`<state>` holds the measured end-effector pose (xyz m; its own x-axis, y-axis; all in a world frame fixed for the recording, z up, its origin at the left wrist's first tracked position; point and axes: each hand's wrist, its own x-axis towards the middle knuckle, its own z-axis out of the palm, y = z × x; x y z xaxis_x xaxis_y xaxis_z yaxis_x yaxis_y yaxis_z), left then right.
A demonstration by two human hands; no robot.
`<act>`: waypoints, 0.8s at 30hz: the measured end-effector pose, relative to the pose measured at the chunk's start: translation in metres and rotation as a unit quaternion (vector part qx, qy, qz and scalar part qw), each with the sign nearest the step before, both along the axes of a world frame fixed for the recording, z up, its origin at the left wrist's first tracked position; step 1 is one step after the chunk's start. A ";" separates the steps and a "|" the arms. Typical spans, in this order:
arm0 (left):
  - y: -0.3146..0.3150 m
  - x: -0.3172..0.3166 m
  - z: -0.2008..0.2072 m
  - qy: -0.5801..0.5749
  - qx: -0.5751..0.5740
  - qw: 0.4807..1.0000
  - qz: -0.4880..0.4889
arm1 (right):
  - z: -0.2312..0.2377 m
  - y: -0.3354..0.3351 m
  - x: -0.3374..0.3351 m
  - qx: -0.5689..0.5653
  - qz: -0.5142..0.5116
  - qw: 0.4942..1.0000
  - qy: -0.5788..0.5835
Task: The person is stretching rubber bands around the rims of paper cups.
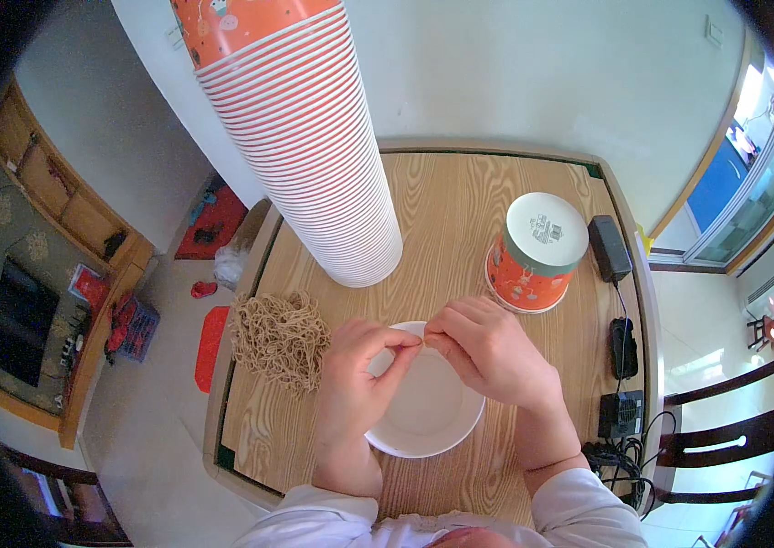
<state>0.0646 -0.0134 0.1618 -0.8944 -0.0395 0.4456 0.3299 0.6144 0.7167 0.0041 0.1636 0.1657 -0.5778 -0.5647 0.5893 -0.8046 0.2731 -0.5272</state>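
A white-lined paper tub [428, 411] stands open side up at the table's near middle, below both my hands. My left hand [361, 370] reaches over its left side, thumb and forefinger pinched together. My right hand [494, 354] is pinched too, its fingertips nearly meeting the left ones above the tub's far rim. What lies between the fingertips is too small to make out. Left of my left hand lies a tangled heap of beige strings [282, 340].
A tall leaning stack of nested orange-and-white paper tubs [305, 155] rises at the back left. One orange tub with a green band [533, 274] stands upside down at right. A black power adapter [610, 248] and cables [622, 461] line the right edge, beside a dark chair [725, 447].
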 end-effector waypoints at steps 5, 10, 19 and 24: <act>-0.001 -0.002 -0.004 0.022 -0.008 1.000 -0.007 | -0.021 0.011 -0.001 0.120 -0.094 0.986 -0.073; -0.004 -0.005 -0.003 0.032 -0.059 0.998 0.017 | -0.030 0.007 -0.009 0.303 -0.134 0.928 -0.169; -0.005 -0.015 -0.017 0.025 -0.117 0.991 0.052 | -0.007 -0.003 0.008 0.198 -0.169 0.961 -0.095; -0.004 -0.022 -0.022 0.032 -0.093 0.995 0.026 | -0.006 0.000 0.010 0.184 -0.175 0.964 -0.074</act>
<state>0.0427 -0.0175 0.1397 -0.8632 0.0032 0.5048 0.3345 0.7525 0.5673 0.0137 0.1633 0.1598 -0.8329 -0.4757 0.2828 -0.5532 0.7044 -0.4447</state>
